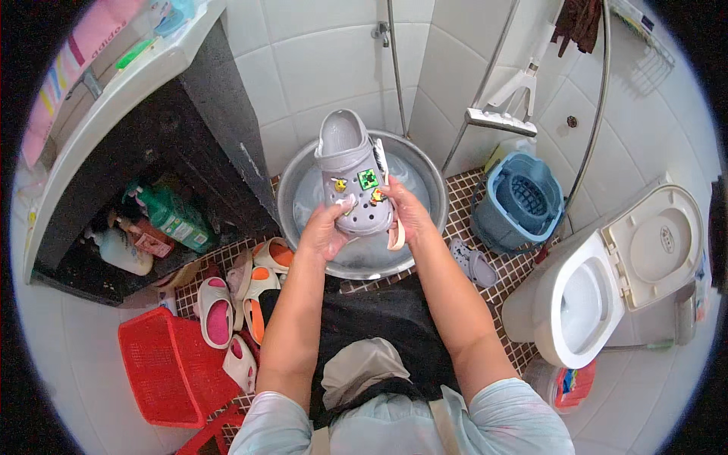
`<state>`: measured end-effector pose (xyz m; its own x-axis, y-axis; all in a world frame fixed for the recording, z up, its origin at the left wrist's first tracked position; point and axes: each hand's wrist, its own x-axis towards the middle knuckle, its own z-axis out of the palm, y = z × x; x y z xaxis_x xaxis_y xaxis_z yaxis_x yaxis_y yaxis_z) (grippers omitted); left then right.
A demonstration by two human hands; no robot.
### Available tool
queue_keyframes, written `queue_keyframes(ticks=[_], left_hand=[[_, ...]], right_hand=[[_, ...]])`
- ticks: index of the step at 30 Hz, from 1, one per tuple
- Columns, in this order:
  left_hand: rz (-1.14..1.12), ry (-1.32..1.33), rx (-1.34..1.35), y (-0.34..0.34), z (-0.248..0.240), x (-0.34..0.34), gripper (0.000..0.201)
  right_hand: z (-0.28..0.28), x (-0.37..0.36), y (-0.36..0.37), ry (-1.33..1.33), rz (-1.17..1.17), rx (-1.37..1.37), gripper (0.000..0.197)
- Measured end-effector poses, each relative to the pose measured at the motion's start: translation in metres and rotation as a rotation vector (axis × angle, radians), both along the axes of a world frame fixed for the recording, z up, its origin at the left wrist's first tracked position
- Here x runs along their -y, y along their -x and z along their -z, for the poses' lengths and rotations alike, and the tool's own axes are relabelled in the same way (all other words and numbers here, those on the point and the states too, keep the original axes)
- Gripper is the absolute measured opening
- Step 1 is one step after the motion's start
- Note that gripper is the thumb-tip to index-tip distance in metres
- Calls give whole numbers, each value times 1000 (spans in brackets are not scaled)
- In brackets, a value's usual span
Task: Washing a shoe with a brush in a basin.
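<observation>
Both my hands hold a grey clog (358,171) above a metal basin (286,182). Its toe points toward me, and colourful charms, one a green square, sit in its holes. My left hand (328,231) grips the toe from the left, thumb on top. On the other side, my right hand (408,208) closes round the toe. A narrow white brush (381,158) with dark bristles stands along the clog's right side, passing into my right hand, which hides its middle. Cloudy water (421,189) lies in the basin below.
A matching grey clog (472,264) lies on the tiled floor right of the basin. Beyond it are a blue mop bucket (491,220) and a toilet (531,311). Several slippers (216,312) and a red basket (152,371) are at left, near bottles (176,220) under a counter.
</observation>
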<state>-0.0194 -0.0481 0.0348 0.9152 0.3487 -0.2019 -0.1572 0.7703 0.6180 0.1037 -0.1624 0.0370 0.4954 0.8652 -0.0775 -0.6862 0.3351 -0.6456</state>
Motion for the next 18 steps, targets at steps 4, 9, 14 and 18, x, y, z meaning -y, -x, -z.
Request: queue_keyframes(ticks=[4, 9, 14, 18], left_hand=[[-29, 76, -67, -1, 14, -8, 54], [-566, 6, 32, -10, 1, 4, 54], [-782, -134, 71, -17, 19, 9, 56], [-770, -50, 34, -31, 21, 22, 58]], right_hand=[[-17, 4, 2, 278, 54, 216, 52], [-45, 30, 17, 627, 263, 719, 52], [-39, 58, 97, 832, 189, 1418, 44], [-26, 27, 61, 918, 262, 1284, 44]])
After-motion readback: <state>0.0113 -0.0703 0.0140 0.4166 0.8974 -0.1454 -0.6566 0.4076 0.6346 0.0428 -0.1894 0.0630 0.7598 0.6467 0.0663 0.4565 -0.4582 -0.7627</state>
